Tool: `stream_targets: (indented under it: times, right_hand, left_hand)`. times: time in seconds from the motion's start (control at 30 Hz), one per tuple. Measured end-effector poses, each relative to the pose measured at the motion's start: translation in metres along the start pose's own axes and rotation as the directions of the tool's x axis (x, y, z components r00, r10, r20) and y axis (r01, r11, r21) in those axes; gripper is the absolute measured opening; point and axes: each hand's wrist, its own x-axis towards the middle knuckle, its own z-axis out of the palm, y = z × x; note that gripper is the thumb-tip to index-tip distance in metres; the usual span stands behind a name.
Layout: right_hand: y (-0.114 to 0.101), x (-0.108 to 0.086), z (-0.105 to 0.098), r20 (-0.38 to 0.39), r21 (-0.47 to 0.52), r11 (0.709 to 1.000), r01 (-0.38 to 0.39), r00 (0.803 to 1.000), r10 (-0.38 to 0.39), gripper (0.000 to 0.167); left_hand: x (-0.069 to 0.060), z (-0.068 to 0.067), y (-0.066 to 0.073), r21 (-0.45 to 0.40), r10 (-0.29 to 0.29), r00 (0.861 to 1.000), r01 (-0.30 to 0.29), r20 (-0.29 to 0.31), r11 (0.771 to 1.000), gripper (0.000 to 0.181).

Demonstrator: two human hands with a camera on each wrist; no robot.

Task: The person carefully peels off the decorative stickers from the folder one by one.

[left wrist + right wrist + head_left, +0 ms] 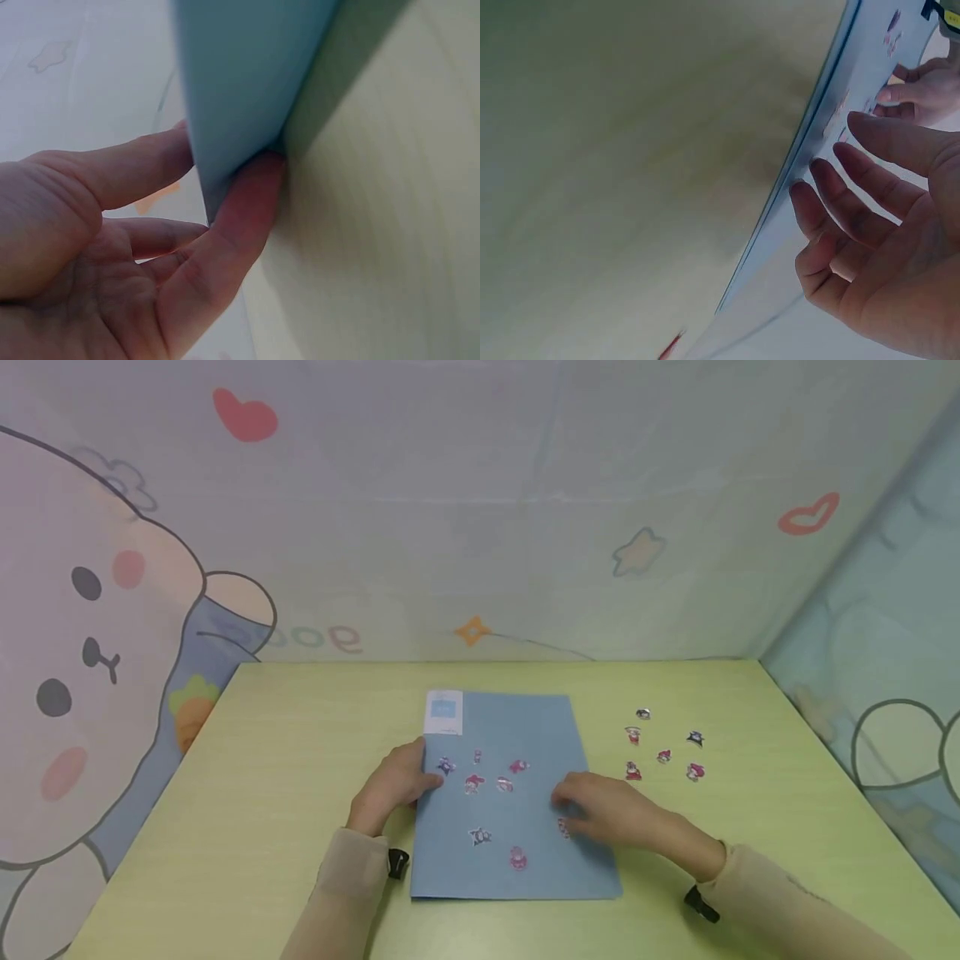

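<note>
A blue folder with a white label at its top left lies on the table, several small cartoon stickers on its front. My left hand pinches its left edge, thumb on top and fingers underneath. That edge stands raised off the table in the left wrist view, where the fingers reach under the folder. My right hand is over the right side, fingers loosely bent and nothing held. Beside its thumb lies a sticker, partly hidden. In the right wrist view the fingertips are close to the folder's surface.
Right of the folder, several loose stickers lie on the table, among them a pink one and a dark one. A printed cloth backdrop rises behind the table's far edge. Black clips hang at the wrists.
</note>
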Motion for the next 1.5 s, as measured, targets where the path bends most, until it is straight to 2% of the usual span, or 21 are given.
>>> stream_targets:
  times: [0.27,0.5,0.77,0.97,1.23,1.4,1.5]
  right_hand:
    - [-0.015,-0.005,0.006,0.004,0.015,0.997,-0.071,0.997,0.071,0.020]
    - [-0.017,-0.006,0.009,-0.007,0.062,0.997,-0.046,0.999,0.047,0.014]
    - [-0.017,-0.003,0.007,-0.016,0.055,0.998,-0.026,0.999,0.027,0.011]
    - [-0.016,-0.002,-0.002,0.023,0.045,0.998,-0.032,0.999,0.031,0.012]
    - [-0.003,-0.007,-0.017,0.063,0.070,0.997,0.031,0.997,-0.035,0.017]
    - [0.003,-0.012,-0.030,0.054,0.129,0.991,0.040,0.997,-0.047,0.024]
    - [0.009,-0.015,-0.040,0.041,0.152,0.988,0.023,0.999,-0.030,0.025]
  left_hand:
    - [0.000,0.001,0.000,-0.007,0.000,1.000,0.000,0.005,1.000,0.051]
    - [-0.001,0.001,0.000,-0.007,0.005,1.000,-0.005,0.005,1.000,0.052]
    - [-0.001,0.001,-0.001,-0.017,0.010,1.000,-0.010,0.006,1.000,0.049]
    - [-0.001,0.000,0.000,-0.015,0.013,1.000,-0.013,0.004,1.000,0.048]
    - [0.000,0.000,0.000,-0.038,0.019,1.000,-0.019,0.006,0.999,0.043]
    - [0.000,0.000,-0.001,-0.031,0.019,1.000,-0.019,0.002,0.999,0.045]
    - [0.000,0.000,-0.001,-0.029,0.017,1.000,-0.017,0.001,0.999,0.046]
